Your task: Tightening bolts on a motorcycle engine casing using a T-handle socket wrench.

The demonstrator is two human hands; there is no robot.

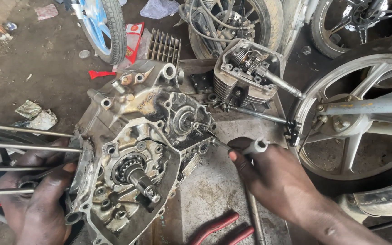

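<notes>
- On the bench [214, 190], your left hand [37, 199] grips the crankcase [132, 154] edge.
- Your right hand [273, 174] is closed on a tool [237, 147], its tip at the crankcase's right side.
- Red pliers [218, 227] lie nearby.

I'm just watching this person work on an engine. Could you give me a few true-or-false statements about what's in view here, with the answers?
1. The right hand holds a slim tool against the engine case. True.
2. The left hand is lifted clear of the case. False: it grips the case's left edge.
3. Red-handled pliers lie on the metal sheet near the right hand. True.
4. The cylinder head sits left of the case. False: it lies beyond it, to the upper right.
</notes>
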